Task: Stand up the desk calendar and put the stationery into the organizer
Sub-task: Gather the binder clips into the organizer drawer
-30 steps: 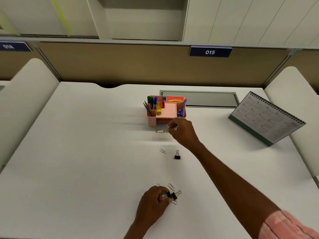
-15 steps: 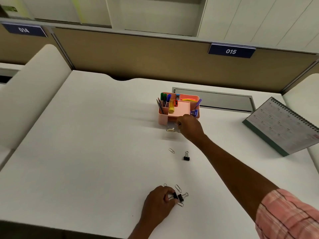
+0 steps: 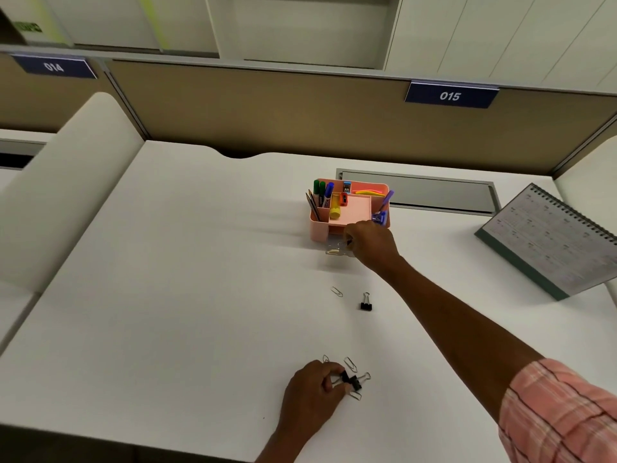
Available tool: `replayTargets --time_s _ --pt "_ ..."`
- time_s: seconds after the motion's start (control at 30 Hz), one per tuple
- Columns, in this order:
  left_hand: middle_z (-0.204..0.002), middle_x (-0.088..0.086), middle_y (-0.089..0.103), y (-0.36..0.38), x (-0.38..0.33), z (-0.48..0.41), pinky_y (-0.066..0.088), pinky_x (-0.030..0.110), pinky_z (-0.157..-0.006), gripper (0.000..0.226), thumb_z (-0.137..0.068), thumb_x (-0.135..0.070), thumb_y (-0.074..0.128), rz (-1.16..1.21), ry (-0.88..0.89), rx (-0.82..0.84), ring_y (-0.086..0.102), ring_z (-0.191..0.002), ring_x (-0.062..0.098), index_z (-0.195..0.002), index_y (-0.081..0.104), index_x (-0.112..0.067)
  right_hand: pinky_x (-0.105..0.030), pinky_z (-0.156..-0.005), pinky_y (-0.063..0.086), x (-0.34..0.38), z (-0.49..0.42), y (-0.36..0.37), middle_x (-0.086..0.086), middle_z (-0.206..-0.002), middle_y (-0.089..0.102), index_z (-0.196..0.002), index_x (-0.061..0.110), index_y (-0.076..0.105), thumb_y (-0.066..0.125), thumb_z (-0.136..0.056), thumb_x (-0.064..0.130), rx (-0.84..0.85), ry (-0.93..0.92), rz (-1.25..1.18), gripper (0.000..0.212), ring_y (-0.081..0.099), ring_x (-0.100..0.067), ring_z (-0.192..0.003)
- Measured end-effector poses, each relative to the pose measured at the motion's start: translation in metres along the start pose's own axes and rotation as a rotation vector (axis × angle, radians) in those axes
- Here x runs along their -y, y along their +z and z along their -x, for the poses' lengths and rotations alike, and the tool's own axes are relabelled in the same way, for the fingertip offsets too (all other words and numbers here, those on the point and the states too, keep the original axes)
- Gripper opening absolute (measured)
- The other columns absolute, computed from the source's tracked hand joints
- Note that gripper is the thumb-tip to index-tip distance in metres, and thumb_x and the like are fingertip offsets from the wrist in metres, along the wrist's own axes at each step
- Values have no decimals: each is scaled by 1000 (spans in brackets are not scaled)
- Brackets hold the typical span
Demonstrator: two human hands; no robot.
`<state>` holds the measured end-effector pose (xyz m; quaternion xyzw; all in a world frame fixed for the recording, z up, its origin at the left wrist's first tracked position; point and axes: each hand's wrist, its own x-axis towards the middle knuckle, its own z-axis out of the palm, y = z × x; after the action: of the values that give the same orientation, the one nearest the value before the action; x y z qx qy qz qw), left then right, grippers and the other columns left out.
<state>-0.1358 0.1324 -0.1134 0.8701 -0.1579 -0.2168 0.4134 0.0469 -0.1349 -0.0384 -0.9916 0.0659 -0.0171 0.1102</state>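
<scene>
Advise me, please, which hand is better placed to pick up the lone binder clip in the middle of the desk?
Probably the right hand: it is at the organizer's drawer and looks nearer the lone binder clip. The left hand grips clips near the front edge.

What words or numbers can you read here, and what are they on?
"015": right blue plate on the partition.
"014": left blue plate on the partition.
Desk calendar: print too small to read.
Markers in the pink organizer: labels too blurred.
Green sign, top left: blurred.
</scene>
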Motion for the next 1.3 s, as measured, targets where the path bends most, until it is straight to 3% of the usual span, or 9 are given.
replayTargets --time_s 0.27,0.47,0.6,0.7,0.83,0.9,1.13,1.3 --pt "-70 -14 66 -6 -4 3 56 24 -71 29 -72 -48 86 155 -11 -37 61 -64 4 -98 76 -42 -25 -72 52 -7 57 -14 -2 -96 72 -98 15 71 68 -97 20 -253 217 -333 6 65 -17 -83" --pt "-52 -9 43 -38 -41 -33 42 20 -57 19 -79 -37 87 160 40 -135 40 -50 5 -96 77 -39 -32 -70 43 -6 138 33 5 -93 60 -97 22 64 68 -88 51 58 545 -404 31 59 -17 -86" --pt "-51 -8 49 -70 -85 -91 45 24 -56 21 -83 -41 83 165 66 -258 46 -49 6 -102 77 -36 -34 -72 46 10 155 52 1 -99 57 -100 19 57 66 -86 61 68 611 -324 45 57 -21 -94" --pt "-56 -8 59 -87 -116 -142 45 22 -54 31 -87 -47 78 18 94 -343 56 -54 9 -112 76 -30 -33 -72 44 17 153 55 -3 -107 59 -105 15 56 61 -94 47 44 600 -240 34 58 -23 -102" --pt "-101 -2 77 -90 -146 -198 48 25 -69 35 -88 -47 75 -200 47 -322 70 -91 19 -115 75 -24 -31 -67 37 14 154 58 -5 -106 59 -103 13 54 51 -98 23 27 614 -256 12 59 -26 -98" --pt "-104 -1 76 -85 -152 -218 48 27 -70 33 -88 -47 74 -310 21 -264 69 -93 21 -112 75 -24 -31 -66 37 11 153 57 -5 -103 59 -101 13 53 50 -96 20 21 613 -280 9 59 -27 -97" --pt "-94 0 71 -66 -148 -255 49 30 -65 31 -87 -47 77 -554 -114 -116 67 -85 22 -103 73 -21 -33 -71 43 11 153 57 -4 -107 57 -109 15 48 67 -90 45 54 583 -338 40 57 -26 -104" --pt "-89 0 67 -58 -146 -264 48 31 -65 34 -85 -49 78 -582 -164 -108 62 -80 21 -102 70 -21 -37 -78 49 16 144 56 -6 -110 58 -115 13 51 64 -88 63 35 653 -308 58 57 -26 -106"
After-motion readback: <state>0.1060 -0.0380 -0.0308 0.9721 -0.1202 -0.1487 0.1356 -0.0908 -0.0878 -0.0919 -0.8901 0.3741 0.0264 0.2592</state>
